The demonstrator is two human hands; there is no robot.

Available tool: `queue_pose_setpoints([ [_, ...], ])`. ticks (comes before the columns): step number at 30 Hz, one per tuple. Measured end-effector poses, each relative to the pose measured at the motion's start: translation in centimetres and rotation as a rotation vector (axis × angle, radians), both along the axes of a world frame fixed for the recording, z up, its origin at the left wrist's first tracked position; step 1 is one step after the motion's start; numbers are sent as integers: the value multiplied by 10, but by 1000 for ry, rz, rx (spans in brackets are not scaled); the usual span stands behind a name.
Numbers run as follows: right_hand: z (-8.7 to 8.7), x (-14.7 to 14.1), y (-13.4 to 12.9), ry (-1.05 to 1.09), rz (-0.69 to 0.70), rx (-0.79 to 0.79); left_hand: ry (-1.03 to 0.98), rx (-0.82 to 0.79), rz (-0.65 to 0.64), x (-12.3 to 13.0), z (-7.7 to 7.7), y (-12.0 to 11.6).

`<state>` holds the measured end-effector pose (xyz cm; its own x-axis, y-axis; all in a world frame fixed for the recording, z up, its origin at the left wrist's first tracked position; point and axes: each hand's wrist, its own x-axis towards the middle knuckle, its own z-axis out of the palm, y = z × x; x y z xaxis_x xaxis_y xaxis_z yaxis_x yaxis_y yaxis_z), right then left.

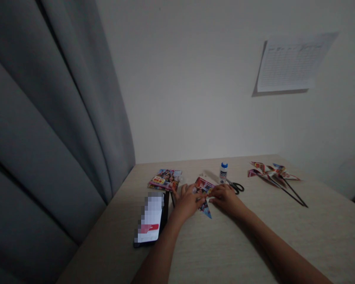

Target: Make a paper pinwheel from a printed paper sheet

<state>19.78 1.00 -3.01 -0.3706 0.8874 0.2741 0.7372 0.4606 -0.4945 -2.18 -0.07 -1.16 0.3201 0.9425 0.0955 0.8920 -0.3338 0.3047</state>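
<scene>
A piece of colourful printed paper (205, 209) with pointed corners lies on the table between my hands. My left hand (186, 202) rests on its left side, fingers spread and the thumb reaching over the paper. From the right, my right hand (225, 196) has its fingers curled and pressed together at the paper's edge, and part of the paper is hidden under the fingers. Just behind the right hand stand a white glue bottle (223, 173) with a blue cap and a pair of scissors (238, 187) with black handles.
A stack of printed paper (165, 179) lies at the back left, with a lit phone (149, 221) in front of it. Paper pinwheels (272, 171) on dark sticks lie at the right. A grey curtain (77, 118) borders the table's left side; a printed sheet (290, 65) hangs on the wall.
</scene>
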Motion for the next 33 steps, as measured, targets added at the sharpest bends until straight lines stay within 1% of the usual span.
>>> queue_pose_setpoints([
  [8, -5, 1, 3, -7, -5, 2, -1, -26, -3, -1, 2, 1],
  [12, -2, 1, 2, -13, 1, 2, -9, -44, 1, 0, 5, -1],
  [16, 0, 1, 1, -14, 4, 6, -40, 9, -6, 2, 6, -4],
  [18, -1, 1, 1, -12, 6, 9, -67, 20, -8, 3, 6, -5],
  [24, -5, 1, 4, -29, 6, 2, -105, -23, 14, 3, 7, -3],
  [28, -5, 1, 3, -20, 17, 4, -115, -6, 36, 4, 7, -3],
  [33, -3, 0, 3, -15, 17, -10, -87, 15, 10, 3, 3, -4],
])
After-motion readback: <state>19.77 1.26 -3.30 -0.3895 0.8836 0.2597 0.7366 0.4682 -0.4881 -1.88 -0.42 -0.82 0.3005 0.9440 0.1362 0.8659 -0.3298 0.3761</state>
